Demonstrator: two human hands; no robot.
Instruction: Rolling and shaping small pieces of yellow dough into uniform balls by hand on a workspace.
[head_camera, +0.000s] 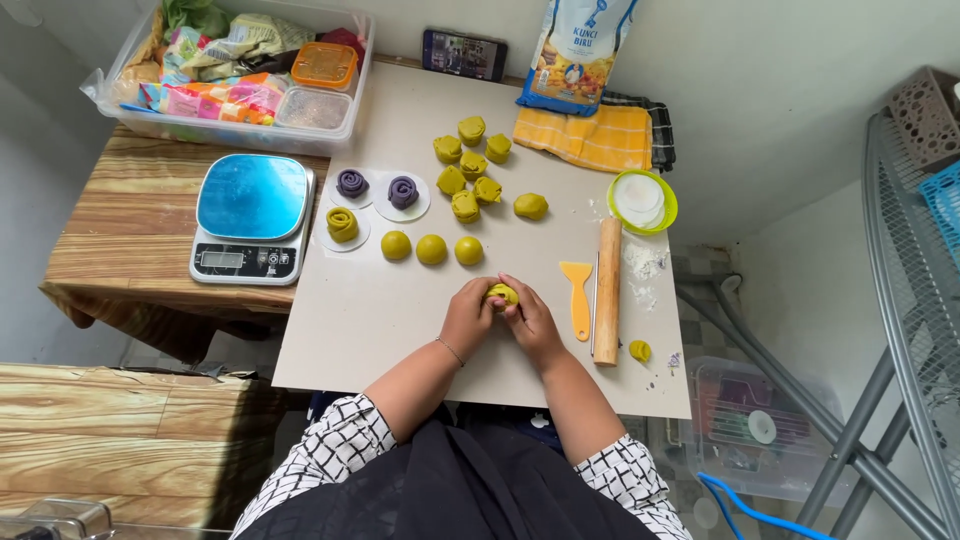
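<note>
Left hand (468, 315) and right hand (530, 318) both grip a yellow-green dough piece (502, 294) on the counter (380, 320); rolling pin (607, 290) at three o'clock.

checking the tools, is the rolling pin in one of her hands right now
No, the rolling pin lies on the board beside the right hand.

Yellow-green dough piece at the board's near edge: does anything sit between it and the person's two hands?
Nothing visible does. The left hand and right hand close directly on the dough piece from either side, fingers touching it. The yellow scraper and wooden rolling pin lie off to the right, apart from the hands.
</note>
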